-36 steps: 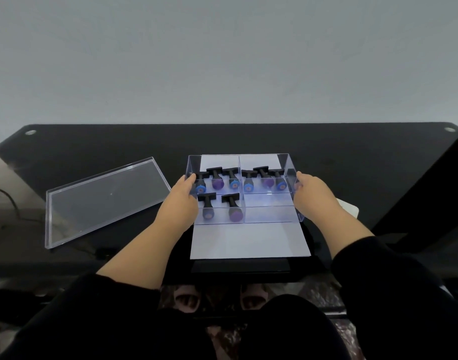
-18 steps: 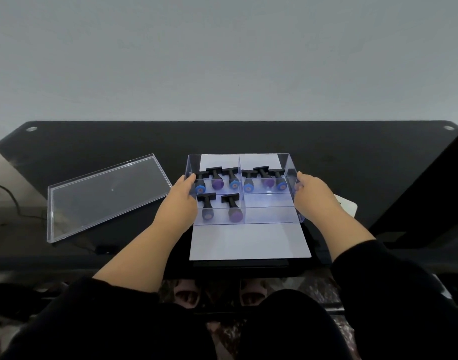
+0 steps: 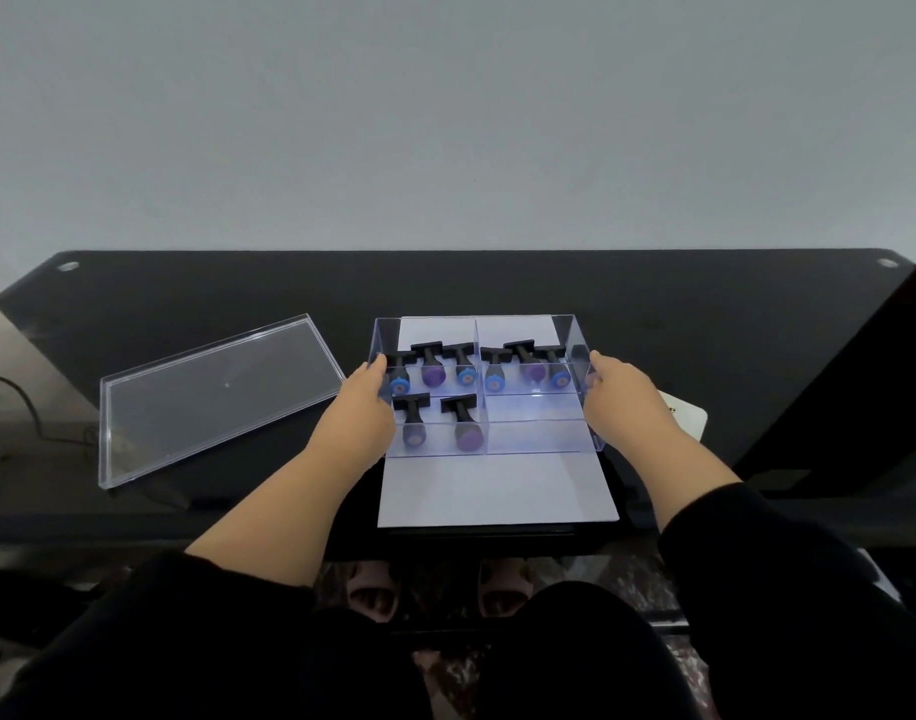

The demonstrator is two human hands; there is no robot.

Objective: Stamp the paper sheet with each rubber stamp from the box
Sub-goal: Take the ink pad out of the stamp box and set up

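A clear plastic box [image 3: 535, 434] with dividers stands on the far half of a white paper sheet [image 3: 497, 491]. Several black-handled rubber stamps lie in it, with blue and purple heads: six in the back row [image 3: 433, 365] and two in the front left compartment [image 3: 466, 423]. The two front right compartments hold nothing. My left hand [image 3: 362, 407] grips the box's left wall. My right hand [image 3: 622, 397] grips its right wall, fingertips at the rim.
The box's clear lid [image 3: 212, 397] lies flat to the left on the black glass table [image 3: 705, 314]. A small white object [image 3: 687, 415] peeks out behind my right hand. The paper's near edge meets the table's front edge. A cable lies at far left.
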